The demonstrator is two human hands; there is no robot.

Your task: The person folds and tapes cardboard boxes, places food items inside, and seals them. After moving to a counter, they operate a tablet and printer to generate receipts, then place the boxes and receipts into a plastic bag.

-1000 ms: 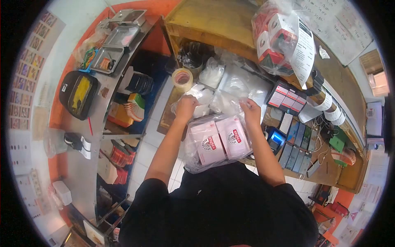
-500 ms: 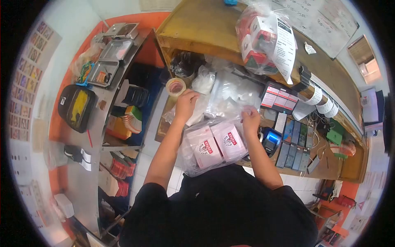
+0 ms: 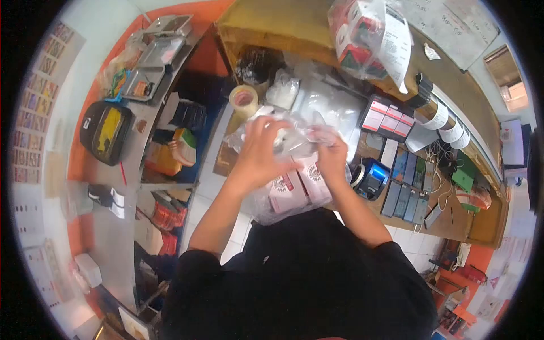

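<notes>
Two pink-and-white boxes with red printed labels sit side by side in a clear plastic bag close to my body. My left hand is over the bag's upper left part, fingers spread and curved around the gathered plastic. On the right, my right hand pinches the bag's bunched edge with its fingers together. Crumpled plastic stretches between both hands. Beyond my left hand stands a roll of tape, beside a small white plastic bundle.
Right of my hands are a blue-lit printer, a tablet and several phones with cables. A filled bag stands on the raised shelf. A metal counter runs along the left.
My hands have come closer together over the boxes. The bag's opening, spread wide before, is now bunched between them, and my left hand covers part of the left box.
</notes>
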